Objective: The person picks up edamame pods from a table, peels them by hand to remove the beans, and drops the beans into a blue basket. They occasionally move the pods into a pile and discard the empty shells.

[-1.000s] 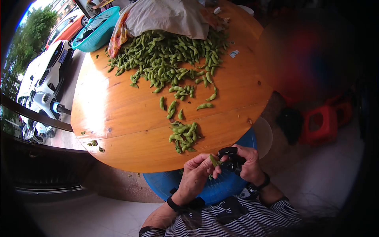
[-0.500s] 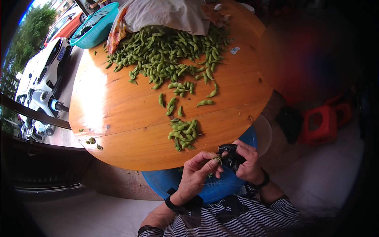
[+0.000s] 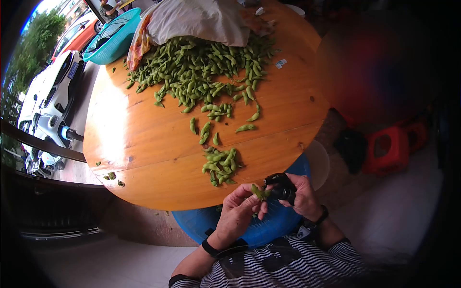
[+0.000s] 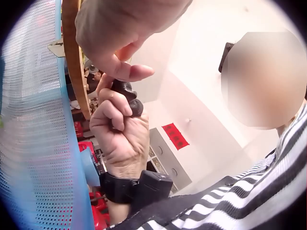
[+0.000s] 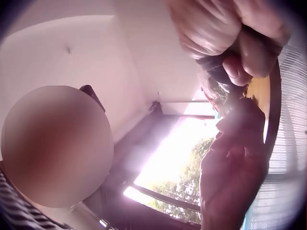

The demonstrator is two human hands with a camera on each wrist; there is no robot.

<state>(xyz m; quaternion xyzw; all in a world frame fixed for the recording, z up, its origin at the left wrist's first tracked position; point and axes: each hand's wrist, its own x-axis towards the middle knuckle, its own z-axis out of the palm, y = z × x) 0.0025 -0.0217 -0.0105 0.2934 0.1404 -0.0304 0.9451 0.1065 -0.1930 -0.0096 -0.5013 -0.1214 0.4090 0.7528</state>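
Head view: we see the left hand [image 3: 237,211] pinching a green pod [image 3: 259,192] just past the table [image 3: 144,144] edge, over a blue basket [image 3: 269,228]. The right hand [image 3: 302,197] grips a black tool [image 3: 282,186].
Left wrist view: we see the right hand's fingers [image 4: 112,112] curled round the tool.
Right wrist view: we find it too blurred to tell more.

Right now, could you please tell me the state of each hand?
Left hand: closed, pinching a green bean pod.
Right hand: closed, gripping a black tool.
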